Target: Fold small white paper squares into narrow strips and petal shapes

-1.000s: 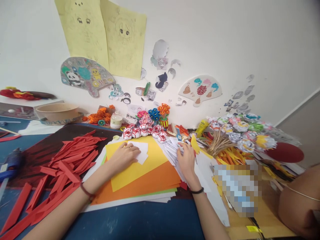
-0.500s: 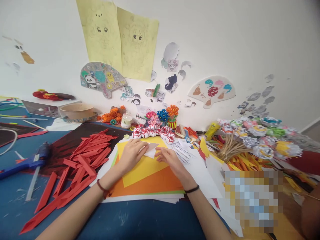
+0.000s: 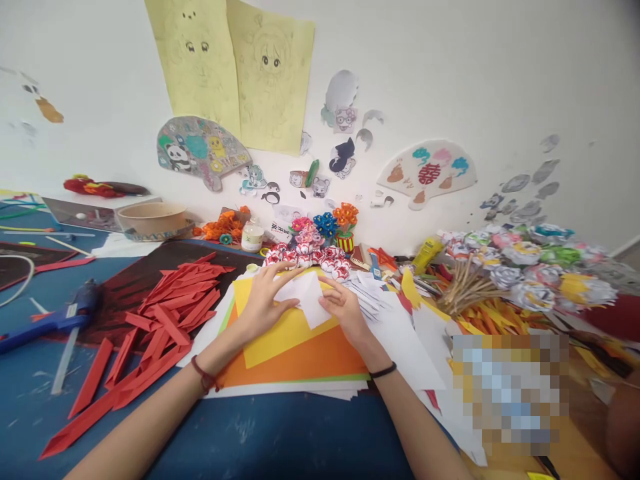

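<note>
A small piece of white paper (image 3: 311, 303) with a crease shows between my hands, over a stack of coloured sheets. My left hand (image 3: 267, 300) is at its left side, fingers stretched out and thumb apart, touching the paper's edge. On the right side, my right hand (image 3: 344, 308) pinches the paper between thumb and fingers. Underneath lie a yellow sheet (image 3: 265, 343) and an orange sheet (image 3: 310, 363), with green and white edges peeking out below. Just behind my hands sit several red-and-white folded paper pieces (image 3: 336, 261).
Red folded paper strips (image 3: 170, 323) are heaped at left, beside a blue glue gun (image 3: 75, 317). White paper strips (image 3: 367, 297) lie right of my hands. Paper flowers on sticks (image 3: 520, 267) and a yellow tube (image 3: 427, 253) stand farther right. A bowl (image 3: 153, 220) sits back left.
The white paper has turned and opened out, showing larger between my hands. My left hand's fingers have spread from a pinch, and my right hand has taken the paper's right edge.
</note>
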`<action>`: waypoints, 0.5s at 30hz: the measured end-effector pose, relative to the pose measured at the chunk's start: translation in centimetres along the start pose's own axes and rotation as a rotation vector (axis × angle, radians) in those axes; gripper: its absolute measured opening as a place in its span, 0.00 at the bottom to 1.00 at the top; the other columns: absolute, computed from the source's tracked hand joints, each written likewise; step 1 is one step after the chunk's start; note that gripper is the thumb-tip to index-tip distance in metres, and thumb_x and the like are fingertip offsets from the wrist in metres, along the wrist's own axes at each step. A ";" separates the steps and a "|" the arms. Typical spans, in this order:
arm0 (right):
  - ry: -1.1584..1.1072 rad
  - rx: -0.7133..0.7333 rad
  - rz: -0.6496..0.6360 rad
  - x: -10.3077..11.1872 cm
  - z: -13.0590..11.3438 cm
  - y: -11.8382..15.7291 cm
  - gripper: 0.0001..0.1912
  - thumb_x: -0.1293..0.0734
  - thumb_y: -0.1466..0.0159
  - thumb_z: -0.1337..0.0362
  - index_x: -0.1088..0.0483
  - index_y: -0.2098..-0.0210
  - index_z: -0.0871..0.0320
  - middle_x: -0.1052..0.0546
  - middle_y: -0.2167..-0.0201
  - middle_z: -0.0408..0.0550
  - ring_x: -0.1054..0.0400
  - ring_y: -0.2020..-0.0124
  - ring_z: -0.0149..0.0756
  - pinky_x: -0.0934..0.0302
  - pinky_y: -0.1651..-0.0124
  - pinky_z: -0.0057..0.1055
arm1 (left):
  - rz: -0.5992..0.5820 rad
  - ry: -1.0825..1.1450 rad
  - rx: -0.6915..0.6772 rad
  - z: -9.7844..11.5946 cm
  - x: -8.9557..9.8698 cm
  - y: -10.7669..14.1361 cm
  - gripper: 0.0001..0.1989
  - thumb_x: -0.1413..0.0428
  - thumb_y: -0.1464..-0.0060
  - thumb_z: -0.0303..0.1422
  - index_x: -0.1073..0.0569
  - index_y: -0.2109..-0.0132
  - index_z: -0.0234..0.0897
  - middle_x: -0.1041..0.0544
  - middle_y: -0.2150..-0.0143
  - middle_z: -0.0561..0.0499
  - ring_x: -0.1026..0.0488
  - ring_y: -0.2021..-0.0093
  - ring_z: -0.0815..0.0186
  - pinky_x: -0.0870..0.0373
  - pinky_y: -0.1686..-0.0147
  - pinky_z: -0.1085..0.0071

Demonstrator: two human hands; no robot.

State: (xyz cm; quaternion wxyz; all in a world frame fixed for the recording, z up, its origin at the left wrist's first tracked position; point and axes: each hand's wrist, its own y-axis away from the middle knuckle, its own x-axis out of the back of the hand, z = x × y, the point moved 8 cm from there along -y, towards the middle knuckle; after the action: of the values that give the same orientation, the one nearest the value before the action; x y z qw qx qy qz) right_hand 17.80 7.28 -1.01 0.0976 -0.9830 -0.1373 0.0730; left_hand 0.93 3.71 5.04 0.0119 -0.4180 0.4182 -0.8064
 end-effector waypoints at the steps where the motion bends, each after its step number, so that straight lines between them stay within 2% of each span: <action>1: 0.012 0.000 -0.008 -0.2 0.1 0.1 0.26 0.27 0.44 0.60 0.30 0.47 0.55 0.22 0.67 0.45 0.27 0.64 0.37 0.37 0.59 0.31 | -0.016 -0.025 -0.005 0.0 -0.1 0.0 0.26 0.42 0.43 0.40 0.35 0.38 0.51 0.35 0.38 0.47 0.40 0.41 0.54 0.45 0.43 0.55; 4: 0.036 -0.020 -0.028 -0.5 0.5 0.3 0.21 0.27 0.44 0.59 0.26 0.52 0.56 0.22 0.67 0.46 0.28 0.64 0.36 0.37 0.60 0.30 | -0.107 -0.071 -0.102 0.6 -0.5 0.1 0.23 0.43 0.43 0.40 0.33 0.40 0.56 0.37 0.36 0.50 0.42 0.39 0.53 0.48 0.41 0.54; 7: 0.033 -0.049 0.000 -0.2 1.1 0.4 0.19 0.27 0.45 0.58 0.25 0.55 0.56 0.22 0.66 0.46 0.28 0.64 0.37 0.37 0.61 0.30 | -0.143 -0.021 -0.113 0.6 -0.5 0.1 0.29 0.40 0.48 0.44 0.35 0.39 0.52 0.36 0.37 0.48 0.40 0.40 0.53 0.47 0.42 0.56; 9: 0.011 -0.057 0.050 0.3 1.4 0.4 0.19 0.26 0.46 0.58 0.25 0.56 0.57 0.21 0.66 0.47 0.28 0.64 0.37 0.37 0.60 0.30 | -0.099 0.050 -0.037 0.0 -0.2 0.1 0.34 0.38 0.52 0.48 0.35 0.39 0.46 0.33 0.39 0.45 0.38 0.42 0.53 0.45 0.43 0.57; 10: -0.001 -0.052 0.083 0.5 1.5 0.4 0.19 0.26 0.47 0.58 0.25 0.57 0.57 0.21 0.66 0.47 0.28 0.63 0.37 0.37 0.59 0.30 | -0.070 0.099 0.024 -0.5 -0.2 0.1 0.31 0.38 0.51 0.48 0.32 0.42 0.43 0.30 0.43 0.44 0.35 0.44 0.54 0.42 0.45 0.59; 12: -0.014 -0.028 0.158 0.8 1.4 0.5 0.18 0.26 0.47 0.58 0.26 0.59 0.58 0.21 0.66 0.47 0.27 0.63 0.36 0.36 0.58 0.31 | -0.065 0.222 0.175 -1.5 -0.8 0.3 0.21 0.42 0.47 0.47 0.26 0.52 0.39 0.23 0.53 0.46 0.30 0.54 0.59 0.36 0.54 0.66; 13: -0.013 -0.012 0.191 0.9 1.3 0.6 0.18 0.26 0.47 0.58 0.26 0.59 0.58 0.21 0.65 0.48 0.27 0.62 0.37 0.36 0.57 0.31 | -0.085 0.284 0.251 -1.9 -1.3 0.5 0.17 0.44 0.44 0.46 0.25 0.58 0.38 0.22 0.60 0.48 0.28 0.60 0.62 0.35 0.61 0.69; 15: 0.006 0.015 0.233 0.7 1.0 0.8 0.16 0.26 0.46 0.58 0.27 0.60 0.58 0.21 0.65 0.48 0.27 0.62 0.37 0.35 0.58 0.31 | -0.151 0.366 0.359 -2.0 -2.5 0.9 0.16 0.46 0.42 0.45 0.25 0.64 0.36 0.23 0.69 0.52 0.30 0.69 0.67 0.38 0.69 0.73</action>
State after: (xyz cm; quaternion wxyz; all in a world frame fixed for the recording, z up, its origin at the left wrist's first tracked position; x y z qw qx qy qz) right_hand 18.53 6.94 -2.24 0.0960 -0.9918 -0.0215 0.0819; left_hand 0.90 5.37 2.14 -0.0499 -0.2863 0.2312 -0.9285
